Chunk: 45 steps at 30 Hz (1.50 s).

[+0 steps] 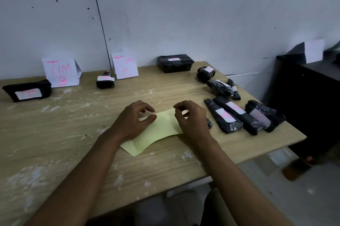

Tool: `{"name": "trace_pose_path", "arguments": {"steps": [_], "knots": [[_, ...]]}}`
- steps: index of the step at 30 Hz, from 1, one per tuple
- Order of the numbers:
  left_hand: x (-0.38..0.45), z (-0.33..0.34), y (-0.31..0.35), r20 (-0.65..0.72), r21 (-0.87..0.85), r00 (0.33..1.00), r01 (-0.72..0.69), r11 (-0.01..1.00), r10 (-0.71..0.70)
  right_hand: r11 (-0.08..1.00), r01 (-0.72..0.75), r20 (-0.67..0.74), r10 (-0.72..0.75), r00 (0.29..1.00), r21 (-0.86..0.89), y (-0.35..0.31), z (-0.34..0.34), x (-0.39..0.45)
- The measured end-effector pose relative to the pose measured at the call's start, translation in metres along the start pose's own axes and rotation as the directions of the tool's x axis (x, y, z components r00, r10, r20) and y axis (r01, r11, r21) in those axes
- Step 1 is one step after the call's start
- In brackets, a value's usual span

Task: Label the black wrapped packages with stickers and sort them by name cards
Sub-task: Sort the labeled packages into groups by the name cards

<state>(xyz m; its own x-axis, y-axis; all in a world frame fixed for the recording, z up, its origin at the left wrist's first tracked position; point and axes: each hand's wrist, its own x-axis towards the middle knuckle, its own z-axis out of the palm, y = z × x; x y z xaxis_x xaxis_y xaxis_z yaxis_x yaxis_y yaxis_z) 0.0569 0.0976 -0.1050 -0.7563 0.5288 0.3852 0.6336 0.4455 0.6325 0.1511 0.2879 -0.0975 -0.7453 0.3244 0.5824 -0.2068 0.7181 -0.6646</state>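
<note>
- A pale yellow sticker backing sheet (158,130) lies on a scuffed wooden table (73,133), curling up at its near edge.
- The left hand (132,120) presses the sheet's left side, fingers loosely curled and holding nothing.
- The right hand (191,119) pinches at the sheet's far right edge; whether it grips a sticker, I cannot tell.
- Right of the sheet lies a cluster of black wrapped packages (239,113), most already labelled.
- Beyond the sheet stand white folded name cards reading TIM B (59,72) and TIM C (125,65).
- Risk: the sticker may tear or fold onto itself if the curling sheet slips during peeling.
</note>
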Motion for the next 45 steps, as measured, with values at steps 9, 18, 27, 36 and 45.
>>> {"name": "trace_pose_path", "arguments": {"steps": [9,18,27,36,45], "knots": [[-0.006,0.012,0.007,0.194,0.275,0.981,-0.044,0.960,-0.011,0.882,-0.322,-0.215,0.260,0.941,-0.343,0.006,-0.021,-0.014],[-0.007,0.008,0.011,0.280,0.268,0.960,-0.057,0.962,-0.021,0.869,-0.405,-0.104,0.392,0.914,-0.285,0.019,-0.022,-0.015],[-0.006,0.008,0.010,0.294,0.235,0.955,-0.049,0.971,-0.023,0.910,-0.391,0.041,0.400,0.916,-0.138,0.024,-0.019,0.008],[-0.007,0.007,0.012,0.310,0.130,0.951,-0.036,0.991,-0.006,0.904,-0.408,0.277,0.428,0.860,-0.128,0.023,0.004,0.048],[-0.001,0.009,0.003,0.129,-0.074,0.992,0.015,0.997,-0.006,0.937,-0.347,0.317,0.344,0.884,-0.049,0.025,0.029,0.071]]}}
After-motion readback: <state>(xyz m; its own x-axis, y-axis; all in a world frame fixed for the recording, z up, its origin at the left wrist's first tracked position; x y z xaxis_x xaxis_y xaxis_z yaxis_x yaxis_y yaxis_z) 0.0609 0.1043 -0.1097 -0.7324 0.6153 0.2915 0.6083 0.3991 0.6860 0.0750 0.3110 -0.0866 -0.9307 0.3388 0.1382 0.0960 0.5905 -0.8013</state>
